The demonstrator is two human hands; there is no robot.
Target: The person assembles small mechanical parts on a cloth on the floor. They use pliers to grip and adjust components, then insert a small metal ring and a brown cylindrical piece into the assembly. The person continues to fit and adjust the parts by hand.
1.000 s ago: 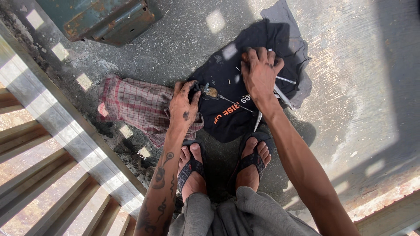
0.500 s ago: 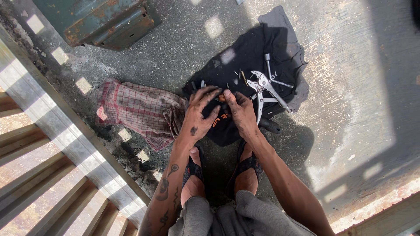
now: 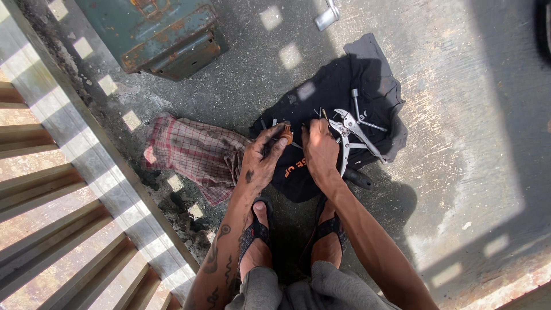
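Both hands now together mid-cloth, left hand (image 3: 261,161) pinching small brown piece (image 3: 286,133).

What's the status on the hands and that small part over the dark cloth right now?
Left hand pinching a small brown part. Right hand beside it, grip unclear. Both over the dark cloth. Locking pliers lie just right.

A small round orange-brown part (image 3: 286,134) sits pinched in the left hand's (image 3: 261,162) fingertips, just beside the right hand (image 3: 319,150).
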